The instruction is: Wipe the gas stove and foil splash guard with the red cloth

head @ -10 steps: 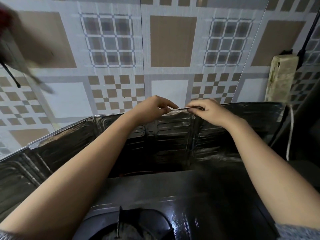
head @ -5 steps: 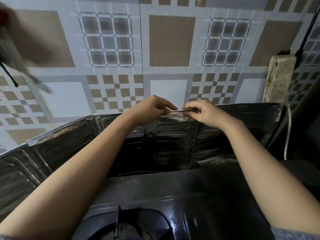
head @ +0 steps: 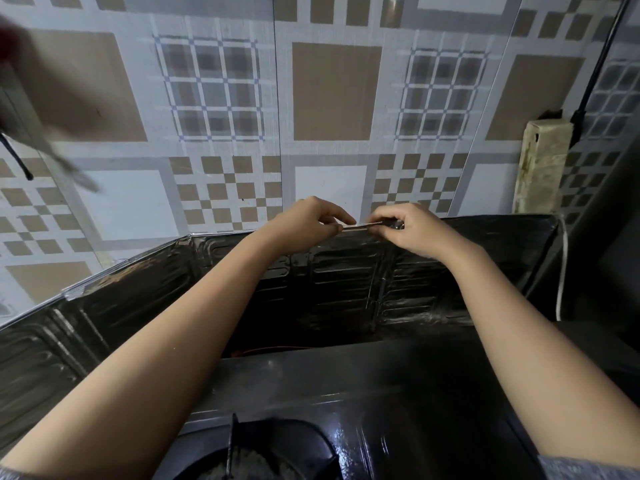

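The dark, grimy foil splash guard [head: 346,289] stands folded around the back and left of the black gas stove [head: 398,393]. My left hand [head: 308,225] and my right hand [head: 412,230] both pinch the guard's top rim at the middle of its back panel, a short strip of silvery edge showing between them. A burner with its pan support [head: 249,452] sits at the bottom centre. The red cloth is not in view in either hand; a blurred red patch [head: 7,39] shows at the top left corner.
A patterned tiled wall [head: 332,91] rises behind the guard. A dirty cream power strip [head: 540,164] hangs on the wall at the right, with a black cable [head: 595,74] above and a white cord [head: 561,271] below. A blurred grey object [head: 41,143] hangs at the left.
My hands have drawn a little closer together along the guard's top rim. The view has shifted slightly.
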The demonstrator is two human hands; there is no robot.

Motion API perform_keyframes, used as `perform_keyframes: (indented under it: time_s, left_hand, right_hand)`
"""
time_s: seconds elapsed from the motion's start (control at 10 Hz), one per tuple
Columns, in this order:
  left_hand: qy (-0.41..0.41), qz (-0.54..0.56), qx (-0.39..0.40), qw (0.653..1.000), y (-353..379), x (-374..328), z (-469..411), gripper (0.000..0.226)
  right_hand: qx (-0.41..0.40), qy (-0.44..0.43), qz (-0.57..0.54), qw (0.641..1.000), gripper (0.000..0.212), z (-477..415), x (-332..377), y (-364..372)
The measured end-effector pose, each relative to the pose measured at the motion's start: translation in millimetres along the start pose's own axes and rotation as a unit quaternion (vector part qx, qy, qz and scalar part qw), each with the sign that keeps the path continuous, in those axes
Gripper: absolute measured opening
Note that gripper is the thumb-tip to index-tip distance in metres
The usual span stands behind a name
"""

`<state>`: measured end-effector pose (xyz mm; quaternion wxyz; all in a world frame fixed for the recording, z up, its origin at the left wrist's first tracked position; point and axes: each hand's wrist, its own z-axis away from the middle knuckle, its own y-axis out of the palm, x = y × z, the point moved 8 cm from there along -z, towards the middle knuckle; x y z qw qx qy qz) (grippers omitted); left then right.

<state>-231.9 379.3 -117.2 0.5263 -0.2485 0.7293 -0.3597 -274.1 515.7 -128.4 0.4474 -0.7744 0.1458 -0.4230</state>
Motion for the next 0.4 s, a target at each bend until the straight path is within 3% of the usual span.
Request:
perform_keyframes:
  time_s: [0.4]
  left_hand:
    - [-0.002, -0.111, -0.032, 0.993, -10, -20, 23, 0.038]
  right_hand:
    - [-0.030, 0.072, 0.014, 0.997, 0.035, 37, 24, -22]
